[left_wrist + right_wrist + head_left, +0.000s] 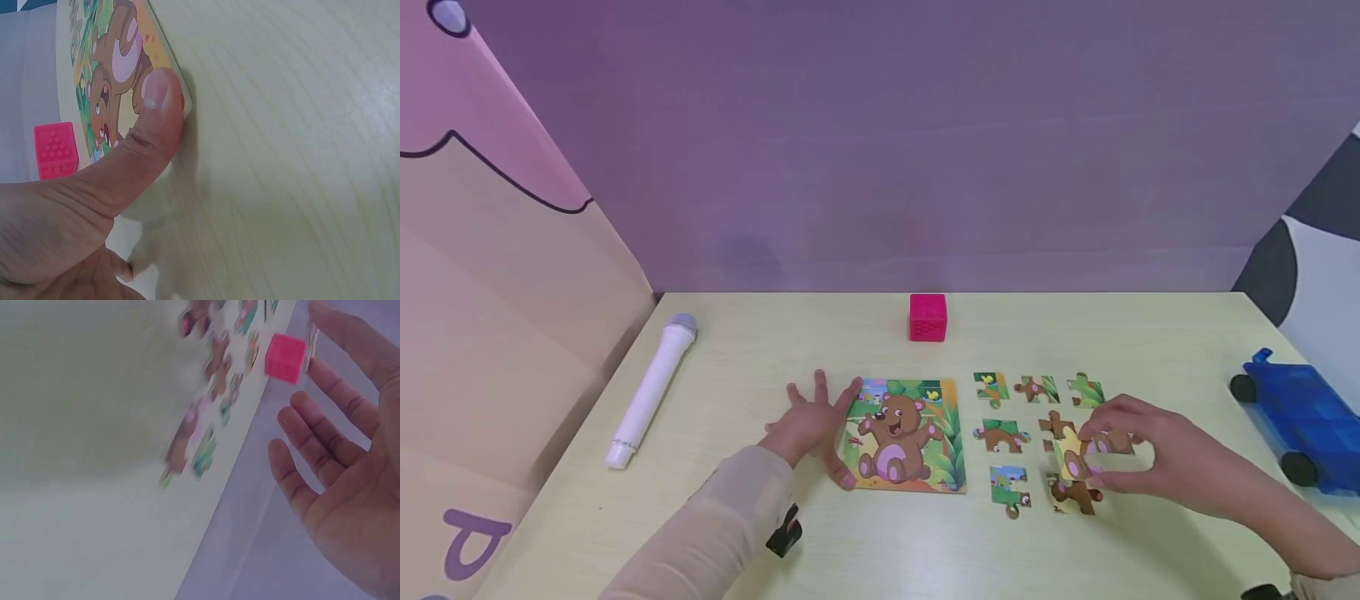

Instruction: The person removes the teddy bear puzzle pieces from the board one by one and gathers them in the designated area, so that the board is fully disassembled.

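My right hand (1165, 454) pinches a jigsaw puzzle piece (1069, 454) between thumb and fingers, above the loose pieces. In the right wrist view this held piece (311, 347) appears edge-on and thin. Spread out, my left hand (808, 427) rests at the left side of the square bear picture board (895, 442). Its thumb (156, 119) touches the board's near corner, and its index finger reaches the far left corner. Several loose puzzle pieces lie in rough rows right of the board, among them a blue and green piece (1009, 486). My right hand partly hides others.
A pink-red cube (928, 317) stands near the table's back edge. To the left lies a white toy microphone (653, 387). A blue translucent toy vehicle (1311, 421) with black wheels sits at the right edge. Behind the table (887, 550) rises a purple panel (925, 150).
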A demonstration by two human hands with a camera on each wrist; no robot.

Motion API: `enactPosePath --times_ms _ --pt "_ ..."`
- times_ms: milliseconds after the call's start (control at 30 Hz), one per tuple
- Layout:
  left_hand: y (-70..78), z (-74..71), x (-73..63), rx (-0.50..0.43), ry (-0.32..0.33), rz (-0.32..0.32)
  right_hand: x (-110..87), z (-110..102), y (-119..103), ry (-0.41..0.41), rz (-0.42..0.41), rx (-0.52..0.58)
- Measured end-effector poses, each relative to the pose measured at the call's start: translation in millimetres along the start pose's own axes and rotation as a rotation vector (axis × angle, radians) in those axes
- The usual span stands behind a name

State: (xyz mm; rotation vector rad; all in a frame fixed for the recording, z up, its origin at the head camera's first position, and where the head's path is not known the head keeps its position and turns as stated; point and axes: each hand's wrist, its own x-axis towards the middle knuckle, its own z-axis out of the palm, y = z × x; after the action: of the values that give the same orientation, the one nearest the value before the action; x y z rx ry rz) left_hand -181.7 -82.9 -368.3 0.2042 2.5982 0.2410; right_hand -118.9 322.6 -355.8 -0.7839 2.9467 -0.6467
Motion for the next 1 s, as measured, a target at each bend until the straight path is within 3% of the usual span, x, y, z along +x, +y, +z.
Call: enactPosePath --times_ms 133,367,467,667,1000 --pt "-0.6 0.6 0.4 -0.013 -0.002 -0.006 -15.3 0 16 0.032 0.021 -0.039" --pt "-1.6 2.6 0.8 -0.021 -0.006 -0.005 -35.1 -3 42 -0.126 0.228 -0.056" --pt "-2.2 2.7 1.1 -0.026 -0.009 -0.008 -40.2 0 51 -0.152 0.249 -0.061" --pt "-2.5 2.0 1.9 -0.025 -0.016 -0.008 -45.3 9 64 -0.182 0.235 -0.045" --pt "-1.2 1.9 3.0 -0.029 -0.018 -0.003 -51.6 18 67 -0.051 0.067 -0.143"
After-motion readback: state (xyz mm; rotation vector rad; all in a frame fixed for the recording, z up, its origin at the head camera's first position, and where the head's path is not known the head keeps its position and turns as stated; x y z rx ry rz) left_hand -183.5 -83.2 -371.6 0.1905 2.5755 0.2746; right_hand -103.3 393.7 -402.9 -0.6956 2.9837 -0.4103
